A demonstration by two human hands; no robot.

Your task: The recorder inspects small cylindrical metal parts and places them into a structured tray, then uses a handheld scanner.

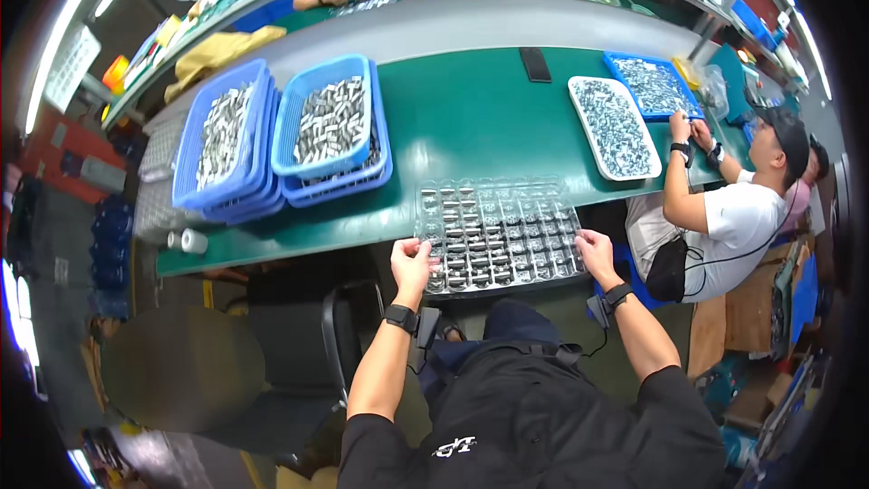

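small metal parts [330, 118] too small to identify

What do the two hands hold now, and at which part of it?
Both hold the clear compartment tray of small metal parts: the left hand at its near left edge, the right hand at its near right edge.

Counted on the green worktop [471, 118]: two stacks of blue baskets, left [222, 140] and right [333, 127], each filled with small metal parts; one clear compartment tray [498, 231]; one white tray [614, 127]; one blue tray [654, 83]; one dark phone [535, 64]; two small white rolls [187, 241]; basket count per stack not resolvable.
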